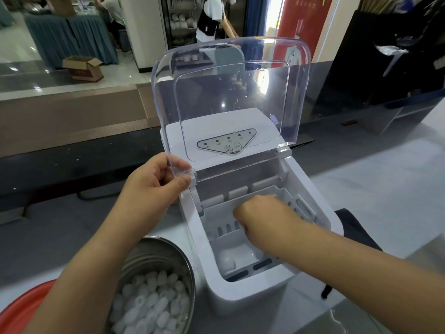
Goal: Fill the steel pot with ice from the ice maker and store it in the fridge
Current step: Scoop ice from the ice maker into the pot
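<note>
Steel pot (154,259), holding ice (149,302), likely heavy, cold, slick; lift by its rim; your left hand (156,179) pinches the lid (228,92); your right hand (262,213) in the basket (216,206): grip unclear.

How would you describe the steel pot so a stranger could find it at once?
Start at the white ice maker with its clear lid raised. Just left of it, near the bottom edge, stands the steel pot. It alone is round, shiny metal and holds pale ice pieces.

Steel pot (154,259) w/ ice (149,302) beside ice maker (240,297), lid (231,92) up.
</note>
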Demonstrator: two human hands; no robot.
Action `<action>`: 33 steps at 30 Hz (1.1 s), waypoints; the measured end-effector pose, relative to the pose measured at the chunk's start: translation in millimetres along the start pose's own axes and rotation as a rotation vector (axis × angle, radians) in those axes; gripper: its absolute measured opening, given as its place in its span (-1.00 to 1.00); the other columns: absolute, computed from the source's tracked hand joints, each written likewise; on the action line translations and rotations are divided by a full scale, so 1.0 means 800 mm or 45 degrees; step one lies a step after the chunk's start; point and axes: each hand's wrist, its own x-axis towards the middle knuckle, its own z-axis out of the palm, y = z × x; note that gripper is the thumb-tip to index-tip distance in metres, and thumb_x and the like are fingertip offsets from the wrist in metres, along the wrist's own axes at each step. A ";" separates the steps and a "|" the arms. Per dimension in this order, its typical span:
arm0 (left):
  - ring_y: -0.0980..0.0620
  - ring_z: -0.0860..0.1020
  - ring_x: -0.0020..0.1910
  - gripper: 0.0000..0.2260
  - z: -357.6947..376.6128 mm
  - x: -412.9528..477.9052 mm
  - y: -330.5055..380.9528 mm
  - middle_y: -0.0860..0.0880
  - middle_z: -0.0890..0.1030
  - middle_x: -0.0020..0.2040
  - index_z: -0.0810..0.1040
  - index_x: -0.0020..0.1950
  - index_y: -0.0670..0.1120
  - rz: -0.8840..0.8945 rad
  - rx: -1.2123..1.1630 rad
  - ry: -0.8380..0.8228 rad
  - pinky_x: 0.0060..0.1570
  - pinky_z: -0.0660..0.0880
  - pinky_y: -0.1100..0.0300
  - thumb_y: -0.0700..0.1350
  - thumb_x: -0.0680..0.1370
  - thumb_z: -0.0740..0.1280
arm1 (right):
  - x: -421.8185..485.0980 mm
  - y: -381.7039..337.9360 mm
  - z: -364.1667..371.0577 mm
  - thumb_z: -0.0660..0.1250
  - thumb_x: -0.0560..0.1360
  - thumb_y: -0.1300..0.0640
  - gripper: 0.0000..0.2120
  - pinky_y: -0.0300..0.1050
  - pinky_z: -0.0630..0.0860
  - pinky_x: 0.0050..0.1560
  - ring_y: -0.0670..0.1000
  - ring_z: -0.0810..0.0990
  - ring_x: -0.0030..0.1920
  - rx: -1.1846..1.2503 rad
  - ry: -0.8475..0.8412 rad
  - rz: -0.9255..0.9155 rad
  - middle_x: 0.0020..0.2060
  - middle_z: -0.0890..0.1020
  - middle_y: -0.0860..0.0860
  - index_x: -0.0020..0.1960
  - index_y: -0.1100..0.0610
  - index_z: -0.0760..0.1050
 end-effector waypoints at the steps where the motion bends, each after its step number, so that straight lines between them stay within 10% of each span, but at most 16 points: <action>1: -0.12 0.43 -0.29 -0.91 0.000 0.000 -0.001 -0.40 0.46 -0.19 0.56 -0.04 0.02 0.002 0.004 0.000 -0.17 0.53 -0.11 -0.15 0.51 0.35 | 0.002 0.002 0.001 0.19 0.42 0.39 -0.79 -0.14 0.27 -0.33 0.12 0.37 -0.25 0.026 -0.012 0.011 -0.42 0.28 -0.01 -0.27 0.12 0.34; 33: 0.15 0.56 -0.32 -0.84 -0.035 -0.027 -0.017 -0.11 0.56 -0.27 0.54 0.01 0.06 -0.013 -0.138 -0.050 -0.23 0.51 0.21 -0.20 0.53 0.32 | -0.056 -0.019 -0.101 0.41 0.39 0.29 -0.86 -0.17 0.57 -0.40 -0.09 0.54 -0.54 0.855 0.160 0.343 -0.53 0.61 0.02 -0.33 0.16 0.55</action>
